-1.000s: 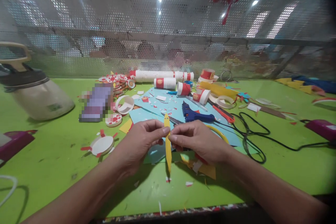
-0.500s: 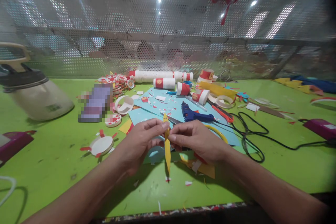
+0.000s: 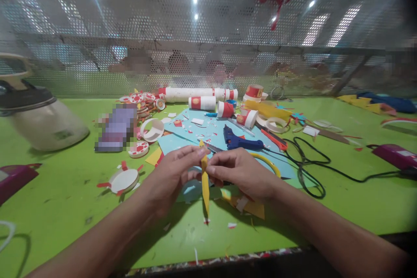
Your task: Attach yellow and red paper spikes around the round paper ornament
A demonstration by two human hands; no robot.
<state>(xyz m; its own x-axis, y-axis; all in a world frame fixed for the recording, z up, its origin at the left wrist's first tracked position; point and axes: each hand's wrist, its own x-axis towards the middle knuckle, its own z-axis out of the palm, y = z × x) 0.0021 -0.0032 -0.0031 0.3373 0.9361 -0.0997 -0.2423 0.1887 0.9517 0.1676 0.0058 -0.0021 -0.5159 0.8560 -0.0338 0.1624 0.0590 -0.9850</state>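
Note:
A narrow yellow paper strip (image 3: 205, 184), pointed at its lower end, hangs between my hands above the green table. My left hand (image 3: 180, 167) pinches its upper part between thumb and fingers. From the other side, my right hand (image 3: 239, 169) grips the strip's edge, thumb against fingertips. Behind the hands lie scissors (image 3: 273, 165) with yellow handles, partly hidden by my right hand. A blue glue gun (image 3: 243, 140) rests on light blue paper (image 3: 192, 130). To the left sits a white paper-cup base (image 3: 124, 180) with red tabs sticking out.
Paper cups (image 3: 202, 103) lie toward the back, near a red utility knife (image 3: 274, 139) and a tape roll (image 3: 276, 125). A phone (image 3: 117, 128) and a large lidded container (image 3: 45, 121) stand left. A black cord (image 3: 312, 160) loops at right. Perforated metal sheet (image 3: 182, 34) rises behind.
The view has shifted slightly. Both hands keep hold of the yellow strip, which has turned a little, and the fingers have moved only slightly.

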